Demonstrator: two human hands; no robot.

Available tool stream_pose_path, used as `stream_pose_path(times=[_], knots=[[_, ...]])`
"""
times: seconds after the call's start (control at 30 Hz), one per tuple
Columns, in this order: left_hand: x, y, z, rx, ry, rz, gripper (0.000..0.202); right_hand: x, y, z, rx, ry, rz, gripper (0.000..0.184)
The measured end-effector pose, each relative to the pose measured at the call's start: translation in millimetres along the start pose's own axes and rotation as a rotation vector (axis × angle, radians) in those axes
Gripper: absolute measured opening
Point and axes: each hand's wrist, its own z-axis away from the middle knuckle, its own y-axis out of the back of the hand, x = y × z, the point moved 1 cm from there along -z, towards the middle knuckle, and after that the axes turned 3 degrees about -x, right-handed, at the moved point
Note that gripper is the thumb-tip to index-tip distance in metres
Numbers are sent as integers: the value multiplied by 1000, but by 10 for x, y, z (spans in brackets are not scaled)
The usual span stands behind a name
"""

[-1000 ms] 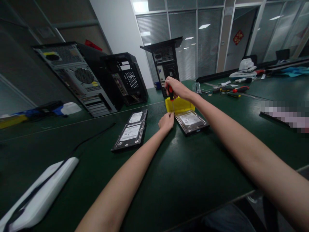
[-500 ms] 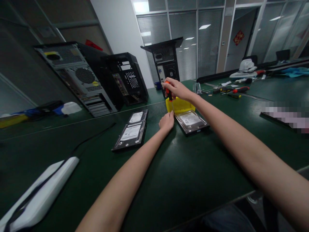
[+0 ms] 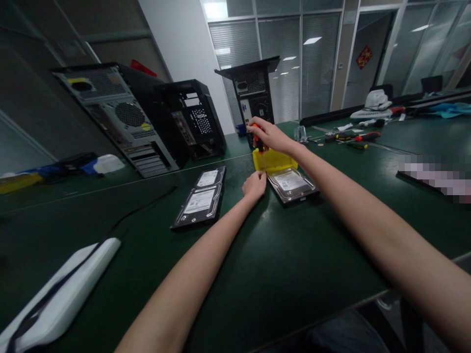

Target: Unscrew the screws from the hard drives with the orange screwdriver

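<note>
My right hand (image 3: 268, 135) is closed around the orange and black handle of a screwdriver (image 3: 259, 142), held nearly upright. Its thin shaft points down to the far left corner of a silver hard drive (image 3: 292, 185) lying label up on the table. At that corner my left hand (image 3: 254, 185) is closed, thumb and fingers pressed together by the screwdriver tip. What it pinches, if anything, is hidden by the fingers. Just behind the drive sits a yellow plastic tray (image 3: 275, 160). To the left, two more hard drives (image 3: 200, 202) lie end to end.
Opened computer cases (image 3: 147, 117) stand at the back left, and another case (image 3: 253, 93) behind my hands. Pliers and other tools (image 3: 362, 137) lie at the right. A white device with a black cable (image 3: 69, 284) is at the near left on the green table (image 3: 294, 260).
Hardly anything differs. Both hands hold almost the same place, with only a slight shift of the screwdriver and my left fingers at the drive's corner.
</note>
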Motion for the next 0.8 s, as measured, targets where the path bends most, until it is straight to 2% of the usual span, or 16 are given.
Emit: stream_pose_path(times=[0.33,0.63,0.8], knots=[[36,30,37,-4,11,-14,40,-26,11,-12,2,19,69,28],[9,25,-20,4,9,-10,40,55,7,-73,14,-6,62,39],[6,37,-24,-4,11,-11,42,46,15,-87,15,1,45,34]])
